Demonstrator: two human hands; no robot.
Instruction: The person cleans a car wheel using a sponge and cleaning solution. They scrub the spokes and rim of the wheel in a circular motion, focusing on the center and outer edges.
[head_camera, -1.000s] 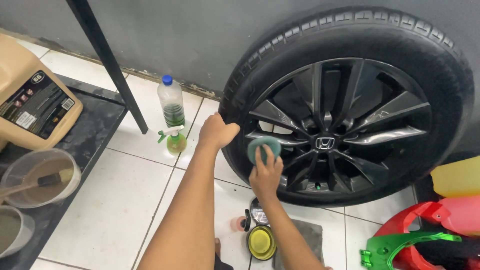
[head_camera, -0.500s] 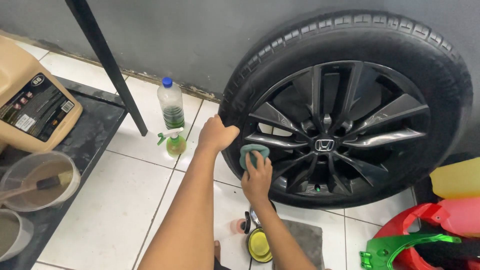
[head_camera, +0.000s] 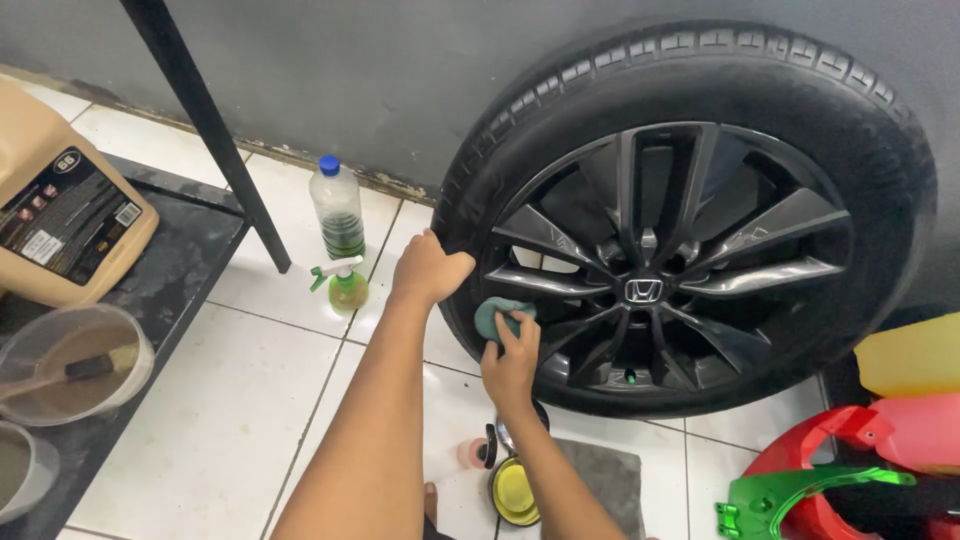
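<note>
Wheel leaning upright against grey wall. My left hand curls its grip over the tyre's left edge; my right hand presses a teal sponge, fingers closed on it, against the rim's lower-left spokes.

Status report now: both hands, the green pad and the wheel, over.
Left hand grips black tyre edge. Right hand presses teal foam pad on tyre sidewall beside dark alloy rim. Nothing blocking.
</note>
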